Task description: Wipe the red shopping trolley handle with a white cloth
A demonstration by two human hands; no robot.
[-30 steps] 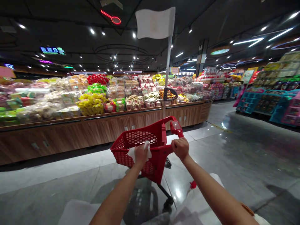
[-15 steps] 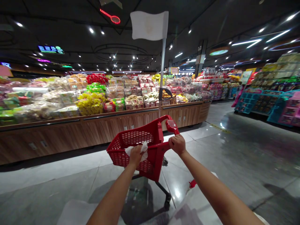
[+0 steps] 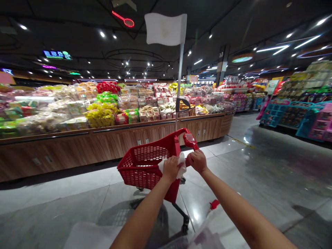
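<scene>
Left hand (image 3: 171,170) clamped on a white cloth (image 3: 182,165) against the near rim of a red shopping cart (image 3: 141,177), at its handle-end corner, right hand (image 3: 197,161) gripping the handle (image 3: 190,140), cart on the floor (image 3: 85,176) alongside a wood-panelled display table (image 3: 114,142).

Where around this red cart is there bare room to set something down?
Bare floor shows right of the red cart, toward the blue racks, and left of it, along the wooden counter. Crowded: the counter's top, piled with packages, and around the handle, where the left hand, holding a white cloth, nearly meets the right hand.
</scene>
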